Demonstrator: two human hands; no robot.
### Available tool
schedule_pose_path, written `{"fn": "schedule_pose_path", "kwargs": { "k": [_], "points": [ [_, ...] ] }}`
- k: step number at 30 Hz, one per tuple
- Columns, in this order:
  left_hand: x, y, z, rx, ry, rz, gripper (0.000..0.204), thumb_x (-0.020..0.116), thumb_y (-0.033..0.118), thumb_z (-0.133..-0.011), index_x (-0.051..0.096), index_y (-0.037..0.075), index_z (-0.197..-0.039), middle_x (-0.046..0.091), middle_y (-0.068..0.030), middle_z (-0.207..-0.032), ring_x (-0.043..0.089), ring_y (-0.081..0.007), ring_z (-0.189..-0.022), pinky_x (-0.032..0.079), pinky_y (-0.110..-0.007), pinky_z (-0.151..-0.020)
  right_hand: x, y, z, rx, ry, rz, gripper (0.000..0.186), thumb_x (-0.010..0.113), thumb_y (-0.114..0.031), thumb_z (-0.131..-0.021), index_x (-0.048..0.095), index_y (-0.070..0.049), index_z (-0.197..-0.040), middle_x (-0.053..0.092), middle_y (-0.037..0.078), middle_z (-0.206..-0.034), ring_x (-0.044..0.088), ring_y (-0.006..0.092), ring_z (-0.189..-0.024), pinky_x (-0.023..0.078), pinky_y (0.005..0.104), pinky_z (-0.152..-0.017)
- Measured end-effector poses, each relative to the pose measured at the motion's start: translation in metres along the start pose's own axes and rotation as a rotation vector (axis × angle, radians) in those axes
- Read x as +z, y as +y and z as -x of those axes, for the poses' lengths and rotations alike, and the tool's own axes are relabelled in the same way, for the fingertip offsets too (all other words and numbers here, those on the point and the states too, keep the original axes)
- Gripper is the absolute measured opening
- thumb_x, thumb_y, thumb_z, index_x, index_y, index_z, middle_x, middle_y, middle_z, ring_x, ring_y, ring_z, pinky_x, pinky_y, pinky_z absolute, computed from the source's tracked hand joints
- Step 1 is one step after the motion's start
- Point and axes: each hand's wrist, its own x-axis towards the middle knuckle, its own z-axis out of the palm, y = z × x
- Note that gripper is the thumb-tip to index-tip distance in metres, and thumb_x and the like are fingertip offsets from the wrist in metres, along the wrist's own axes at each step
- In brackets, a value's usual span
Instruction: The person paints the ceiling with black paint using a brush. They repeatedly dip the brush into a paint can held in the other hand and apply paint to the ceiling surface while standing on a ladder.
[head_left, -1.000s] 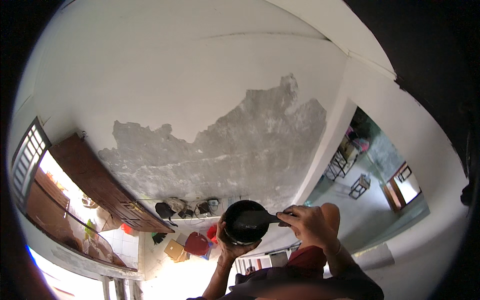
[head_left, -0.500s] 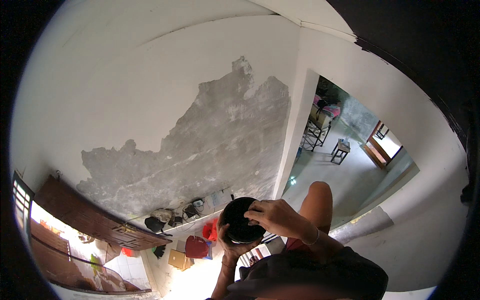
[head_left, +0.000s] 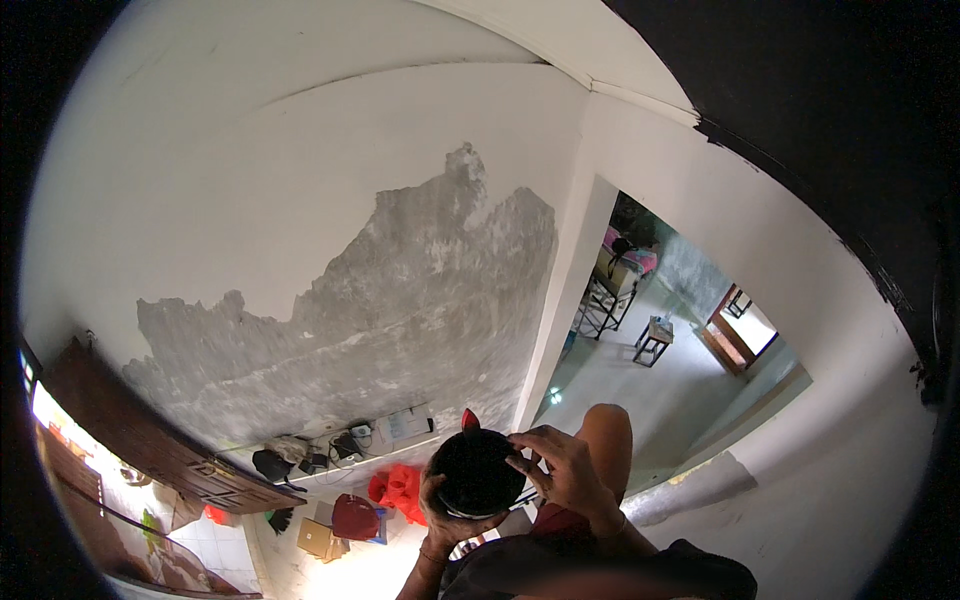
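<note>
A round black object (head_left: 478, 475) with a dark, textured face and a pale strip along its lower rim is held up before me. I cannot make out whether it is a cap or a bowl. A small red pointed piece (head_left: 469, 420) shows at its far edge. My left hand (head_left: 447, 512) wraps round its left side and underside. At its right edge is my right hand (head_left: 562, 468), with the fingers curled and the fingertips close to the rim. Anything small between those fingertips is too hard to see.
Cables, adapters and a dark cap-like item lie on a ledge (head_left: 400, 428) by the peeling wall (head_left: 430, 260). Below are a red plastic bag (head_left: 398, 490), a dark red seat (head_left: 355, 517) and a cardboard box (head_left: 314, 540). A small stool (head_left: 655, 340) stands beyond the doorway.
My right hand has shifted from over the black face to its right edge. The red pointed piece now shows at the far side. The whole view has tilted, moving the room down and left.
</note>
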Motion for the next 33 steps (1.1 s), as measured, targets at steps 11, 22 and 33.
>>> {"fn": "schedule_pose_path", "kwargs": {
  "k": [11, 22, 33],
  "points": [
    [0.006, -0.001, 0.001, -0.008, -0.085, -0.072, 0.107, 0.100, 0.038, -0.053, 0.036, 0.019, -0.137, 0.048, -0.0306, -0.141, 0.056, -0.0462, -0.126, 0.050, -0.053, -0.102, -0.002, 0.014, -0.021, -0.081, -0.001, 0.016, 0.051, 0.076, -0.024, -0.089, 0.060, 0.000, -0.131, 0.069, 0.019, -0.118, 0.062, 0.0351, -0.110, 0.048, 0.0448, -0.097],
    [0.001, 0.000, 0.001, -0.018, -0.095, -0.060, 0.107, 0.100, 0.038, -0.053, 0.037, 0.018, -0.137, 0.048, -0.0366, -0.139, 0.055, -0.0518, -0.125, 0.052, -0.056, -0.100, 0.007, 0.021, -0.038, -0.079, 0.027, 0.113, 0.060, 0.083, -0.023, -0.082, 0.059, -0.003, -0.133, 0.068, 0.014, -0.121, 0.065, 0.0312, -0.105, 0.053, 0.0416, -0.084],
    [0.000, -0.009, 0.011, -0.065, -0.110, -0.066, 0.109, 0.100, 0.043, -0.053, 0.036, 0.020, -0.139, 0.042, -0.0288, -0.147, 0.050, -0.0473, -0.132, 0.047, -0.057, -0.107, 0.015, 0.020, -0.029, -0.102, -0.222, -0.086, 0.036, 0.086, -0.012, -0.075, 0.073, -0.006, -0.107, 0.072, 0.015, -0.096, 0.070, 0.0314, -0.088, 0.057, 0.0402, -0.079]
  ]
}}
